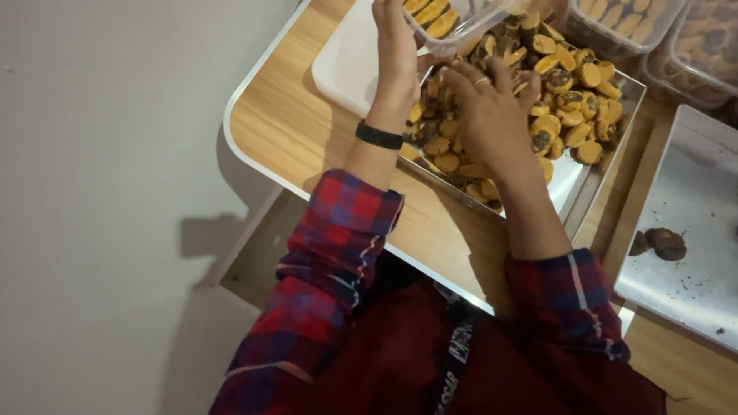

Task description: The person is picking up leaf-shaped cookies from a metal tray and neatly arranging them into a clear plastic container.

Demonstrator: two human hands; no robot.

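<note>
— Where are the hands?

— The left hand [396, 50] grips a clear plastic tub [453, 17] of cookies at twelve o'clock, fingers wrapped on its wall. The right hand [492, 115] lies on the cookies [569, 100] heaped in the metal tray [573, 188], fingers spread wide.

— Anything else?

— At three o'clock, a second steel tray [692, 230] with dark lumps [661, 242]; a white lid [346, 65] at eleven.

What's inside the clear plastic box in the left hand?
The clear plastic box holds golden cookies in a row. The left hand and the frame edge hide the rest.
</note>
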